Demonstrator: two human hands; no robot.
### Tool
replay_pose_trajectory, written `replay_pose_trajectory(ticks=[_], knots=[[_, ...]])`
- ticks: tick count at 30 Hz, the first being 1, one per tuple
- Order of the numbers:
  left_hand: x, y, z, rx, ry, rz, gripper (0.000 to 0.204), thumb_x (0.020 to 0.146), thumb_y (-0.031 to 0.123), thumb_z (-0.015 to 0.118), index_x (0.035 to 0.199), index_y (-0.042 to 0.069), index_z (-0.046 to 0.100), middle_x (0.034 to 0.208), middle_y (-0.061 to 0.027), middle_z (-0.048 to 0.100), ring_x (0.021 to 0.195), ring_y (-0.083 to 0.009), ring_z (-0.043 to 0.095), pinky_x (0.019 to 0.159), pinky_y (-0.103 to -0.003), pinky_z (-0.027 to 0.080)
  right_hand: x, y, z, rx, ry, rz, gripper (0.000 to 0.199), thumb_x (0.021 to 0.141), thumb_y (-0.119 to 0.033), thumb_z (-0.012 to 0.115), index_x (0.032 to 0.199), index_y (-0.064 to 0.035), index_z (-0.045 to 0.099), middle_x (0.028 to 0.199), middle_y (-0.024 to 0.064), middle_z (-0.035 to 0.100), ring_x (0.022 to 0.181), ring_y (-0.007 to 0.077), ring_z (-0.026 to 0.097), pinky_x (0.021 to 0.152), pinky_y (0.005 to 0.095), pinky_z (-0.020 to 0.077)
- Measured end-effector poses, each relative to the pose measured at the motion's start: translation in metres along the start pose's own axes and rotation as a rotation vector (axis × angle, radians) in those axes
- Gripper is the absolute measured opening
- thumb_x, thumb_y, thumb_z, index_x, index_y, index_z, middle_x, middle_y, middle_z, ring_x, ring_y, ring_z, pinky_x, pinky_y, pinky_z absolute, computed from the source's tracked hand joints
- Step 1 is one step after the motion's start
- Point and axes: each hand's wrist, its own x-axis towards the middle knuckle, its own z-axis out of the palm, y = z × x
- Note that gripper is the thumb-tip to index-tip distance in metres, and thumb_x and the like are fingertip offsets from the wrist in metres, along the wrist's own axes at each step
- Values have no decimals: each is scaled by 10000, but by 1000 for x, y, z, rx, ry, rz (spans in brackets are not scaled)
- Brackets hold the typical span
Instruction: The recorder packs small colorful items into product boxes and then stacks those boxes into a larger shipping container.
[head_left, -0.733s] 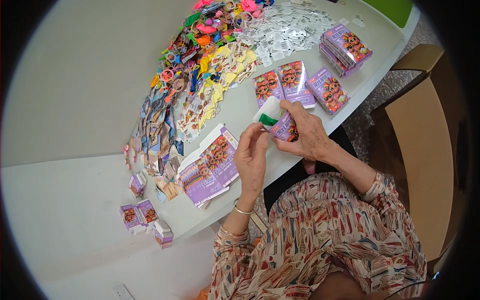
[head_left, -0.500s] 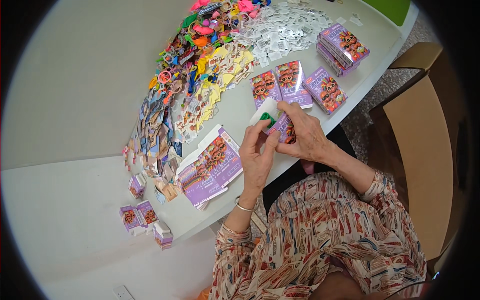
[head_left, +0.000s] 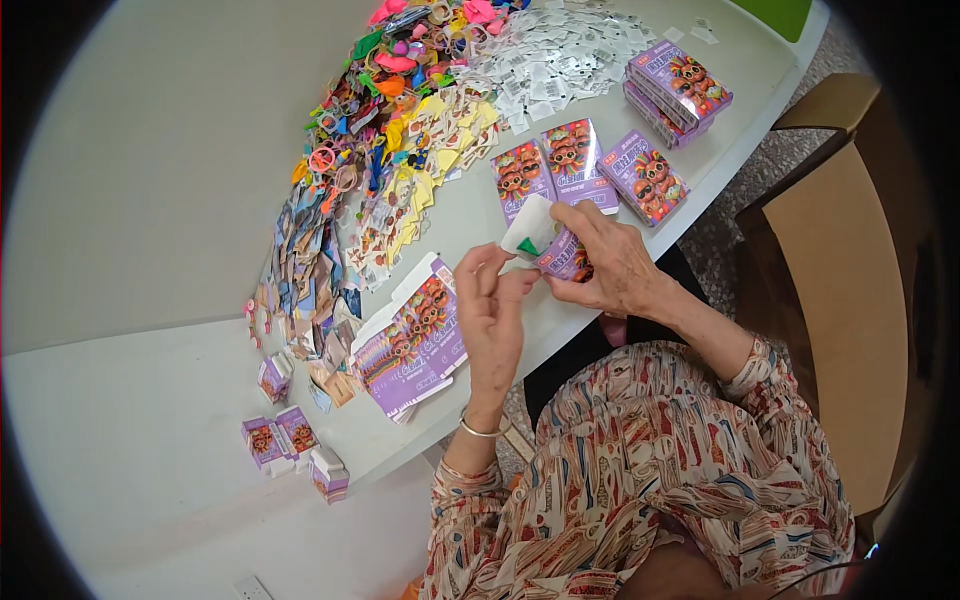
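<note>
My right hand (head_left: 615,262) grips a small purple carton (head_left: 566,258) printed with bright cartoon figures. Its white flap stands open toward the upper left. At the opening shows a bit of a green item (head_left: 528,246), mostly hidden inside, so its kind cannot be told. Just left of the carton is my left hand (head_left: 492,310), its fingers loosely bent and apart with nothing visible in them. Beneath that hand lies a fanned stack of flat purple carton blanks (head_left: 412,340). Two filled-out cartons (head_left: 522,178) lie side by side beyond the held one.
Another carton (head_left: 645,180) and a carton stack (head_left: 680,95) sit toward the right edge of the white table (head_left: 600,335). Heaped along the far side are colourful small toys (head_left: 395,75), yellow cards (head_left: 450,145) and white packets (head_left: 550,60). Several cartons (head_left: 280,437) stand at left; a chair (head_left: 835,280) is right.
My left hand has drawn back left from the carton, its fingers coming away from the opening. Less of the green item shows now. My right hand keeps its hold on the carton.
</note>
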Motion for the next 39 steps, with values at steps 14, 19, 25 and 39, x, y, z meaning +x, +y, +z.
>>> replay_pose_trajectory(ticks=[14,19,25,39], knots=[[23,-15,-13,-570,-252,-650,354,914,113,616,1246,21,537,1142,-67,623,1016,-161,599,927,-347,464,-5,0,-7,-12,-104,-95,834,633,-281,785,1315,-32,376,981,158,551,817,354,613,654,421,504],[15,-5,-3,-389,-240,-460,378,934,83,576,1295,-2,505,1177,-73,613,1040,-144,594,932,-341,471,-5,4,-14,-59,-144,-140,906,632,-296,772,1368,-18,322,1059,176,520,883,360,594,735,432,496],[3,-12,6,105,-111,-124,409,983,123,499,1352,-46,446,1225,-102,597,1013,-118,571,915,-291,457,-6,2,-7,-141,-199,-116,857,624,-257,772,1332,-23,349,1042,165,501,912,339,563,776,424,467],[-8,-11,11,239,-64,44,422,960,80,538,1351,-49,443,1294,-162,557,1143,-234,566,974,-315,433,-5,5,-3,-31,-106,-97,866,646,-254,749,1341,46,327,1009,193,521,852,367,605,711,439,517]])
